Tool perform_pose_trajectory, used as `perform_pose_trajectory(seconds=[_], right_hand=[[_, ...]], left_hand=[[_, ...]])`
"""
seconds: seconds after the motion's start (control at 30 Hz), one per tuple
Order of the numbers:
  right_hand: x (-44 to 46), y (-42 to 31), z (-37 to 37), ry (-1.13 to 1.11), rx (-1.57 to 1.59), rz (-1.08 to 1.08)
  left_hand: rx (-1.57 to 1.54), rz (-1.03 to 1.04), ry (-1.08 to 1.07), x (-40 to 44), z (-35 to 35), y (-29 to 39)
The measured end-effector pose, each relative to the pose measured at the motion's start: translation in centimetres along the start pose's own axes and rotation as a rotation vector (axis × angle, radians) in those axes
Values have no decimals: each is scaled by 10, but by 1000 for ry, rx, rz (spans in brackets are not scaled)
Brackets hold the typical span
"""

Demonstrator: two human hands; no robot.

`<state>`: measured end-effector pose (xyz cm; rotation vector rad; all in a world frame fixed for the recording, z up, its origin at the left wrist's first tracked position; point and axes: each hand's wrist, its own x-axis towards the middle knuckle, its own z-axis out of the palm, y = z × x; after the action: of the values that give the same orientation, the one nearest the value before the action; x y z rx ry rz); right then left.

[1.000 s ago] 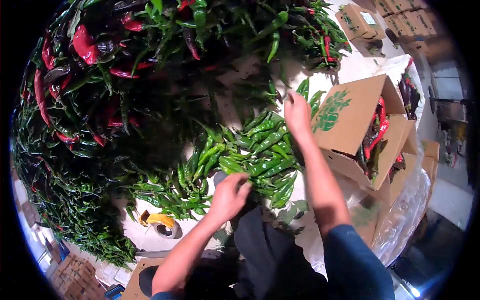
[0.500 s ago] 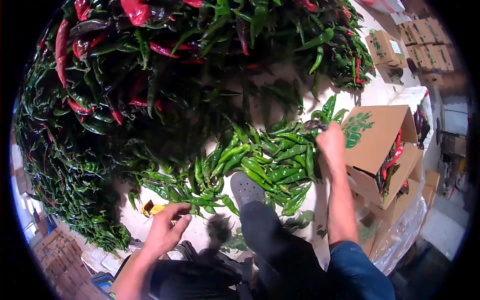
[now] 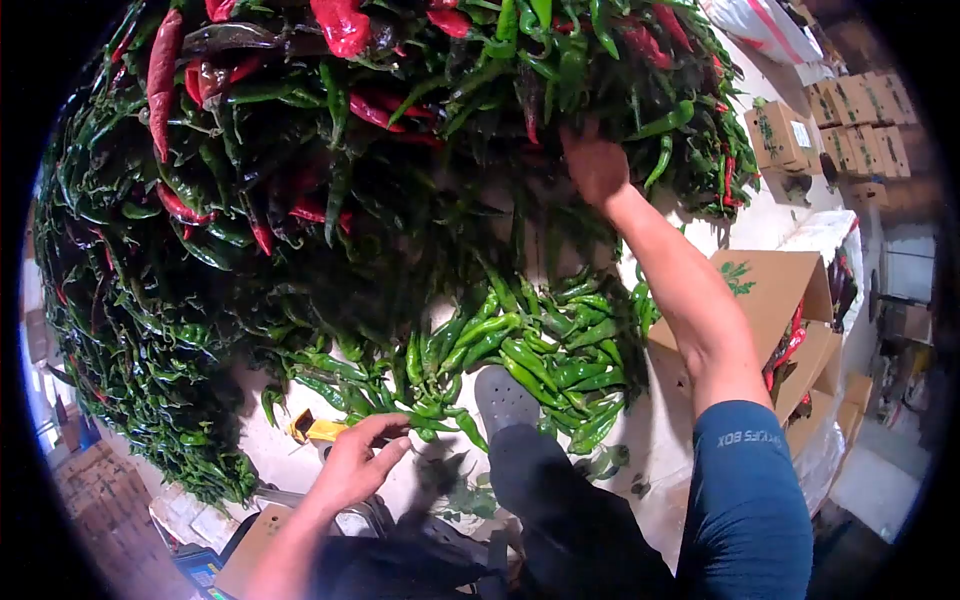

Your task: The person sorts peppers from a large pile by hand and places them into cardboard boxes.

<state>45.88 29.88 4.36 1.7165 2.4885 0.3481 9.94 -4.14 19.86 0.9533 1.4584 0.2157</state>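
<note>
A big heap of green and red chili peppers [image 3: 190, 230] fills the upper left and middle of the head view. My right hand [image 3: 598, 170] is raised to the shaded face of the heap at the upper right. Its fingertips are dark and blurred among the peppers, so whether they grip one is unclear. My left hand [image 3: 365, 458] hovers low over the floor, thumb and fingers apart, with nothing in it. A yellow object [image 3: 317, 429] lies just beyond that hand. Loose green peppers [image 3: 530, 360] are spread on the floor between both arms, around my grey shoe [image 3: 506, 398].
At right stands an open cardboard box [image 3: 765, 275] with red and dark peppers [image 3: 790, 340] inside. Clear plastic wrap hangs beside it. More cartons [image 3: 862, 110] are stacked at the far right, near a white sack [image 3: 765, 28]. A blue device [image 3: 200, 568] sits at lower left.
My right hand has gone from beside the box, where a dark pepper was in it, up and left to the heap. The left hand has barely moved. The view has tilted slightly.
</note>
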Motion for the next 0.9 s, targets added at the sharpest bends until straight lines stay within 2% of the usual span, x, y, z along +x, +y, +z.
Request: perform_pose_trajectory(seconds=[0.07, 0.17, 0.23, 0.3, 0.4, 0.43, 0.5, 0.53, 0.57, 0.63, 0.7, 0.77, 0.83, 0.87, 0.9], right_hand=[[-1, 1, 2, 30, 52, 11], [-52, -6, -20, 363, 298, 5], [-96, -14, -49, 249, 326, 88], [-138, -22, -63, 378, 466, 84], [-186, -13, -69, 383, 648, 177], [-197, -16, -79, 326, 951, 359], [-191, -18, -92, 412, 1576, 478], [-183, -10, -104, 345, 1660, 432], [-168, -15, -124, 306, 1794, 582], [-129, -20, -104, 371, 2234, 532], [-81, -41, -101, 332, 2145, 665], [-45, -72, -117, 441, 1632, 679], [-1, -94, -98, 719, 2305, 581], [15, -103, -83, 796, 1511, 572], [27, -109, -69, 773, 727, 507]], left_hand=[[-17, 4, 11, 3, -3, -8], [-13, 6, 14, 0, -5, -7], [-5, 12, 6, 0, -5, -6], [8, 19, -8, 0, -5, -10], [1, -24, -44, 0, -2, -12], [-6, -47, -55, -1, -1, -12], [15, -11, -73, 0, 2, -16], [25, 6, -81, 1, 4, -17], [44, 18, -88, 2, 5, -17], [86, 40, -99, 4, 7, -14], [67, 27, -101, 5, 9, -8], [29, -2, -102, 6, 9, -5], [41, 25, -99, 10, 7, -9], [29, 21, -95, 13, 6, -9], [15, 11, -95, 13, 6, -9]])
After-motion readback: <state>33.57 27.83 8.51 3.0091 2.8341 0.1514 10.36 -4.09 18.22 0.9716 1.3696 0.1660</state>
